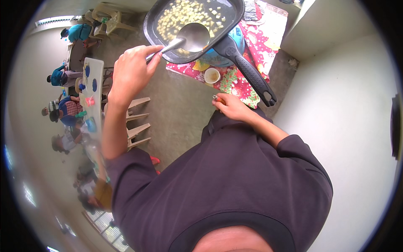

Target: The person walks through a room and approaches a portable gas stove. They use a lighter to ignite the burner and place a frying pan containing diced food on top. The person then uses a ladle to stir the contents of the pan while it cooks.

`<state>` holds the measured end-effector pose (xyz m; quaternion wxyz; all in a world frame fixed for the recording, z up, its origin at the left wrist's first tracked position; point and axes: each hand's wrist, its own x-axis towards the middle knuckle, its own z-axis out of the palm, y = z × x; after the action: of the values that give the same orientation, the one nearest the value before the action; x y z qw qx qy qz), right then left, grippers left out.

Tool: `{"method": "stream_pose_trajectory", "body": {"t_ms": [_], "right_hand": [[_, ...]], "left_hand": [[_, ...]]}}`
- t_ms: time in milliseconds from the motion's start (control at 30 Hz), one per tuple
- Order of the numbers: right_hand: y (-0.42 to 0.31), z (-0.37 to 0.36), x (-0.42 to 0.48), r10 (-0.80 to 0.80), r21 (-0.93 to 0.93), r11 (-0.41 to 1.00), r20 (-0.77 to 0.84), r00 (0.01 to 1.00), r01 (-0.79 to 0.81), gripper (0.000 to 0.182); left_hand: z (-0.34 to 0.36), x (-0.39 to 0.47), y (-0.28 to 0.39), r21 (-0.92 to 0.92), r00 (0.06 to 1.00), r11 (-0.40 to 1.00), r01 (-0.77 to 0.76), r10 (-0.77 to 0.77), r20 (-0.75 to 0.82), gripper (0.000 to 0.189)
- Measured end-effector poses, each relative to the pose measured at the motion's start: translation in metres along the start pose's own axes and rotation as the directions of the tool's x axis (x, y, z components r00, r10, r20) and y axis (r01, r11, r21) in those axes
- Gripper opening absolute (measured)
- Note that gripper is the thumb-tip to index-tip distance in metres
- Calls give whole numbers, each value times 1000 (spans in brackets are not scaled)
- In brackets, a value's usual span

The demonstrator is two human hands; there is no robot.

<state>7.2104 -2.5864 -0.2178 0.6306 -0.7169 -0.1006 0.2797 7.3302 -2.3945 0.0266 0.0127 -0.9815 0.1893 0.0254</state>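
My left hand (133, 71) grips the handle of a metal ladle (195, 36). Its round bowl is over the near side of a black rectangular frying pan (149, 30). Pale diced cubes (182, 14), perhaps potato, lie in clear liquid inside the pan. The pan's black handle (248, 71) slants down to the right. Under the pan shows part of a blue gas canister (217, 59), mostly hidden. My right hand (234, 107) is closed around a small orange-red lighter (219, 99), its metal end outward, beside the table's near edge and below the pan handle.
A red patterned cloth (263, 41) covers the table. On it are a small white cup (212, 76) and grey-and-red gloves or rag (253, 12). A wall (340, 126) stands to my right. At left are plastic chairs (137, 123), a long white table (98, 72) and several people (67, 110).
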Motion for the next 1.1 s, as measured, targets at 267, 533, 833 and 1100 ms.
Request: {"method": "stream_pose_trajectory", "body": {"t_ms": [267,533,833,1100], "right_hand": [[2,-2,2,8,15,1000,-26,1000,-8,31],[6,-5,4,22,16,1000,-45,999,-21,31],[1,-6,1,29,15,1000,-53,998,-28,32],[2,-5,5,27,0,1000,-37,999,-27,31]], "left_hand": [[2,-1,-7,-46,998,998,-53,51,-37,24],[19,21,-35,-347,972,933,89,-5,236,28],[27,23,-40,-396,970,914,91,8,242,28],[20,23,-30,-331,988,943,14,38,150,28]]}}
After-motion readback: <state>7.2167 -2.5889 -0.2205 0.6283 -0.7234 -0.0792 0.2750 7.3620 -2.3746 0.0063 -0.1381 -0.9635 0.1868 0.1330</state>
